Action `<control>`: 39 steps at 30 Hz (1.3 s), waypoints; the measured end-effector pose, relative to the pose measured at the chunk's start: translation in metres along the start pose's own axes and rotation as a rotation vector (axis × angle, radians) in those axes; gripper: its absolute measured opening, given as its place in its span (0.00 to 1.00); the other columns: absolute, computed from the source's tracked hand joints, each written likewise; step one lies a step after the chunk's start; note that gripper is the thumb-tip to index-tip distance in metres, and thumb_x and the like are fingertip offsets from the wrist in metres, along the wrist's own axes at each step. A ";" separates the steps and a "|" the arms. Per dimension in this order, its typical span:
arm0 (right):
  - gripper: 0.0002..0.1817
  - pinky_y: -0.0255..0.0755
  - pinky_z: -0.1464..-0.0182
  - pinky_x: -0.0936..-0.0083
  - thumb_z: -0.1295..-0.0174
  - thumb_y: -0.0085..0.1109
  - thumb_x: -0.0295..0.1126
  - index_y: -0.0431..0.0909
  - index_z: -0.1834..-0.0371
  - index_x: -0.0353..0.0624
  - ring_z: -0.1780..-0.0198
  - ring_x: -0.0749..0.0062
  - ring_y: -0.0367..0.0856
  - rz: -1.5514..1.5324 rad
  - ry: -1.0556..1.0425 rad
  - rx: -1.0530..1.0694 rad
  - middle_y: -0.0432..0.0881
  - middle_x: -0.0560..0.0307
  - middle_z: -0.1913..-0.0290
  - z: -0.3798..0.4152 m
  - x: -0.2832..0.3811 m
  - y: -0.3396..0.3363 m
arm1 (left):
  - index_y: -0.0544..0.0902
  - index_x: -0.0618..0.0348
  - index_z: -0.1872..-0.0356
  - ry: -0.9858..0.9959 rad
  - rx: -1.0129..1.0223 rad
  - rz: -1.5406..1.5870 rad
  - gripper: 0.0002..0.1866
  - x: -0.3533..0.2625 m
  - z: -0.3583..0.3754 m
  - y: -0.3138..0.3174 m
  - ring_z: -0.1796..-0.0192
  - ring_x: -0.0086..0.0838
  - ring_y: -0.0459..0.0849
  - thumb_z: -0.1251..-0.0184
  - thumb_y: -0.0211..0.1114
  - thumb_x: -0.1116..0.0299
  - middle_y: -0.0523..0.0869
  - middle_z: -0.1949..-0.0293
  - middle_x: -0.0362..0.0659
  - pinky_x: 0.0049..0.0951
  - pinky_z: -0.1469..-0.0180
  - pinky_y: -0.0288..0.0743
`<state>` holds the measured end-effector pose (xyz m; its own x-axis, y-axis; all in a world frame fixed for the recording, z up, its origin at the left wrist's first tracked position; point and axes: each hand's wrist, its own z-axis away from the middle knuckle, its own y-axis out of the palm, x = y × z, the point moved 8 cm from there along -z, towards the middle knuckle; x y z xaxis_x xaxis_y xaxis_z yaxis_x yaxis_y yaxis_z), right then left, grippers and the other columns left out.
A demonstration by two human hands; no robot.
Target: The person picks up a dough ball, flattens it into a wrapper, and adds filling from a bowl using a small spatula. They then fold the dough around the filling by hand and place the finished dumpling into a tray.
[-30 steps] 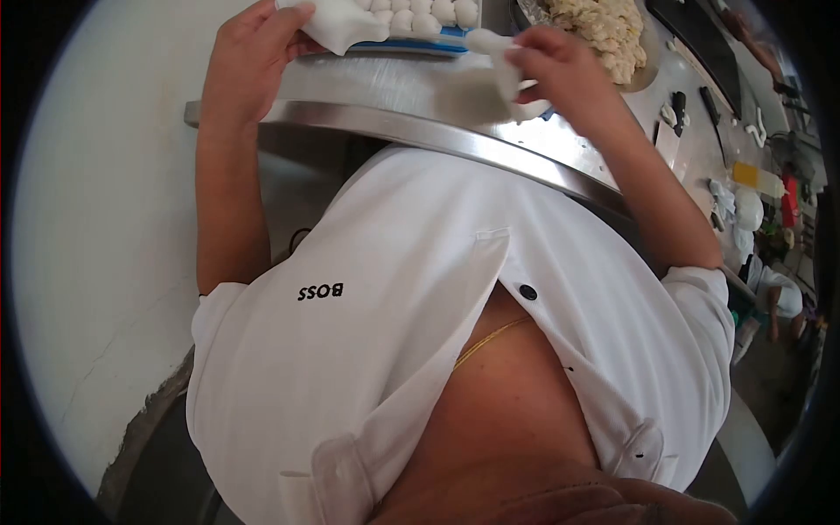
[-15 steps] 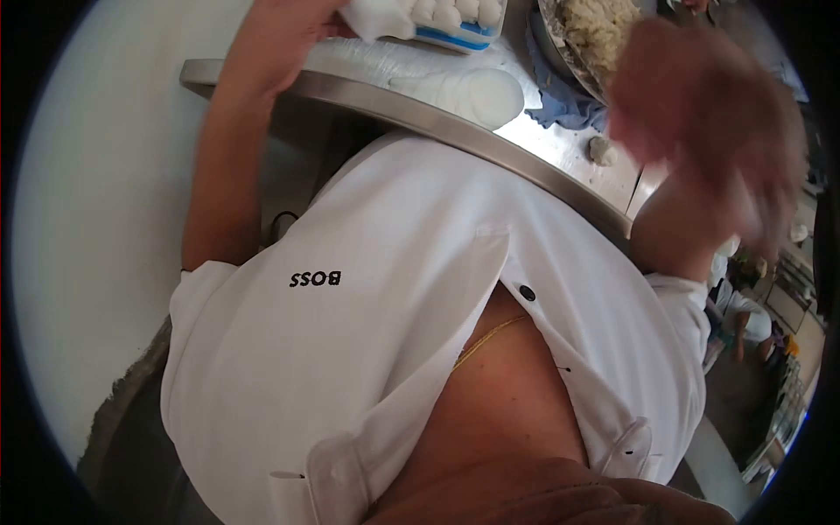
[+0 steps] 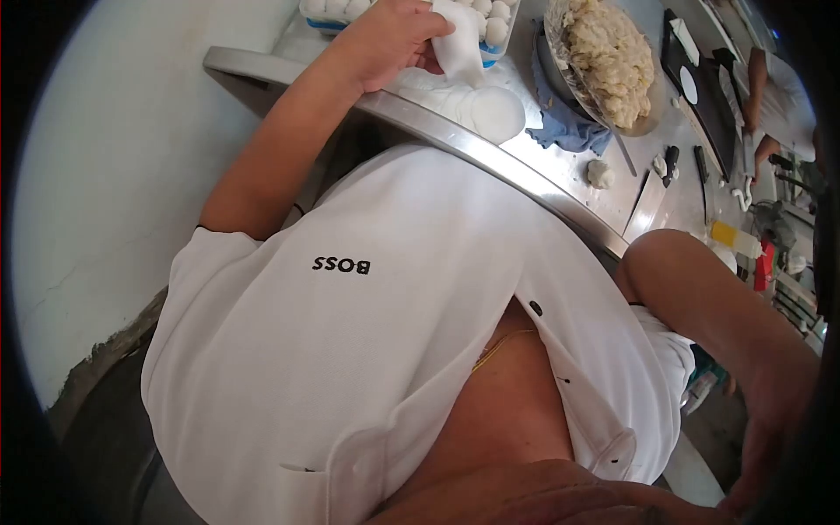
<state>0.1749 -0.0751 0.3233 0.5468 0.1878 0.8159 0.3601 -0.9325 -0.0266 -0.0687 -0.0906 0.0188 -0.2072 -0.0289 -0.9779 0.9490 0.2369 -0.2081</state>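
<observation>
At the table's near edge, my left hand (image 3: 394, 39) has its fingers closed on a thin white sheet (image 3: 459, 44) that hangs down. Just below it, thin round white sheets (image 3: 494, 114) lie overlapping on the metal table. My right arm is bent up at the elbow. Only a dark part of my right hand (image 3: 759, 451) shows near my neck at the lower right, and its fingers are hidden.
Trays of round white pieces (image 3: 337, 10) stand at the top. A bowl of pale filling (image 3: 608, 66) sits by a blue cloth (image 3: 569, 131). Nearby are a dough lump (image 3: 600, 174), a blade (image 3: 646, 206) and a yellow bottle (image 3: 735, 238). Another person (image 3: 783, 101) stands at the upper right.
My right hand has moved from over the table's right side down towards my neck. My left hand has shifted right in the view with the white sheet, and the bowl shows more fully.
</observation>
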 end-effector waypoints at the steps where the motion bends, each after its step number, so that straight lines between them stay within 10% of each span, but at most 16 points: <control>1: 0.15 0.74 0.66 0.73 0.38 0.55 0.29 0.76 0.85 0.44 0.69 0.64 0.80 0.002 -0.009 -0.012 0.78 0.58 0.76 0.002 0.002 0.000 | 0.83 0.74 0.60 0.003 0.002 -0.005 0.11 -0.002 0.000 0.000 0.64 0.33 0.86 0.29 0.57 0.74 0.82 0.64 0.48 0.32 0.60 0.83; 9: 0.18 0.75 0.69 0.69 0.36 0.51 0.27 0.73 0.86 0.41 0.72 0.60 0.81 -0.013 -0.091 -0.080 0.76 0.54 0.79 0.019 0.019 0.004 | 0.80 0.72 0.49 -0.321 -0.190 0.463 0.15 0.036 -0.003 -0.008 0.57 0.30 0.86 0.28 0.61 0.69 0.86 0.56 0.48 0.33 0.49 0.81; 17: 0.21 0.77 0.71 0.65 0.33 0.48 0.26 0.71 0.88 0.38 0.74 0.57 0.81 -0.005 -0.226 -0.307 0.74 0.52 0.82 0.053 0.049 -0.017 | 0.82 0.71 0.49 -0.166 -0.113 0.315 0.15 -0.017 -0.006 0.015 0.54 0.30 0.86 0.29 0.62 0.68 0.87 0.55 0.47 0.31 0.48 0.80; 19: 0.06 0.77 0.56 0.64 0.36 0.58 0.29 0.76 0.62 0.36 0.61 0.50 0.82 1.149 0.274 0.129 0.80 0.44 0.63 0.090 0.003 -0.056 | 0.82 0.70 0.48 -0.119 -0.098 0.269 0.15 -0.036 -0.003 0.018 0.54 0.30 0.86 0.29 0.63 0.69 0.87 0.54 0.47 0.31 0.47 0.80; 20: 0.15 0.76 0.48 0.64 0.37 0.63 0.30 0.79 0.50 0.35 0.54 0.47 0.83 1.699 0.559 0.379 0.84 0.41 0.54 0.113 -0.036 -0.097 | 0.83 0.69 0.48 -0.074 -0.037 0.221 0.15 -0.047 -0.002 0.021 0.54 0.30 0.85 0.29 0.63 0.69 0.87 0.54 0.46 0.32 0.46 0.80; 21: 0.16 0.75 0.50 0.75 0.33 0.64 0.35 0.80 0.47 0.36 0.55 0.70 0.84 1.104 -0.028 -0.123 0.86 0.55 0.56 0.098 -0.062 -0.114 | 0.83 0.69 0.47 -0.027 0.022 0.175 0.15 -0.056 -0.002 0.027 0.53 0.30 0.85 0.29 0.63 0.70 0.87 0.53 0.46 0.32 0.46 0.80; 22: 0.07 0.75 0.64 0.77 0.36 0.63 0.28 0.83 0.65 0.34 0.65 0.74 0.82 0.917 0.403 -0.795 0.84 0.55 0.67 0.094 -0.101 -0.115 | 0.83 0.69 0.47 -0.019 0.038 0.172 0.15 -0.061 -0.001 0.031 0.53 0.30 0.85 0.29 0.63 0.70 0.87 0.53 0.46 0.32 0.46 0.80; 24: 0.08 0.73 0.64 0.80 0.36 0.66 0.31 0.81 0.64 0.37 0.66 0.77 0.79 0.730 0.696 -0.932 0.81 0.59 0.68 0.105 -0.155 -0.114 | 0.83 0.68 0.46 0.104 0.112 0.156 0.15 -0.078 0.002 0.042 0.53 0.30 0.85 0.29 0.61 0.71 0.87 0.52 0.46 0.33 0.45 0.79; 27: 0.19 0.75 0.45 0.74 0.33 0.63 0.32 0.78 0.42 0.34 0.50 0.70 0.83 0.229 0.583 -0.649 0.85 0.53 0.51 0.128 -0.195 -0.120 | 0.83 0.68 0.45 0.104 0.160 0.176 0.15 -0.087 0.000 0.057 0.52 0.30 0.85 0.27 0.59 0.71 0.87 0.53 0.46 0.34 0.45 0.79; 39: 0.19 0.74 0.54 0.80 0.38 0.71 0.36 0.81 0.47 0.39 0.58 0.80 0.81 0.171 0.668 -0.738 0.84 0.63 0.59 0.150 -0.210 -0.135 | 0.78 0.72 0.44 -0.122 -0.077 0.481 0.17 -0.079 -0.020 0.067 0.49 0.31 0.85 0.23 0.58 0.66 0.85 0.50 0.47 0.37 0.45 0.81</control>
<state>0.1251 0.0572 0.0687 -0.0694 0.0333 0.9970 -0.3652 -0.9309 0.0057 0.0068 -0.0531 0.0830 0.2828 -0.0110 -0.9591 0.9092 0.3217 0.2644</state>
